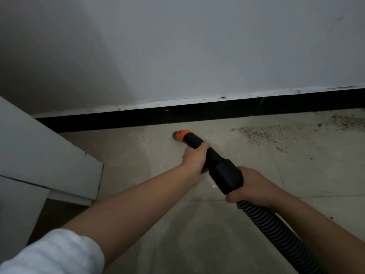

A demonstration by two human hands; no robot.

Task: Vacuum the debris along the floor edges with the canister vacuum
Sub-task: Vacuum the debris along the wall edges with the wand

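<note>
Head view. The left hand (194, 158) is wrapped around the black wand (209, 155) of the vacuum, fingers curled over its upper side. The right hand (250, 186) grips the rear of the wide black cuff (227, 176) where the ribbed hose (276, 232) joins it; the hose runs off the lower right edge. The wand ends in an orange collar (184, 135) and a grey nozzle tip (175, 135), which sits at the pale tiled floor (138, 155) near the black skirting (158, 115). Debris (260, 133), brown specks, lies scattered to the right of the nozzle along the skirting. A white wall (197, 46) rises above; a white panel (39, 151) stands at left. No readable writing shows.
</note>
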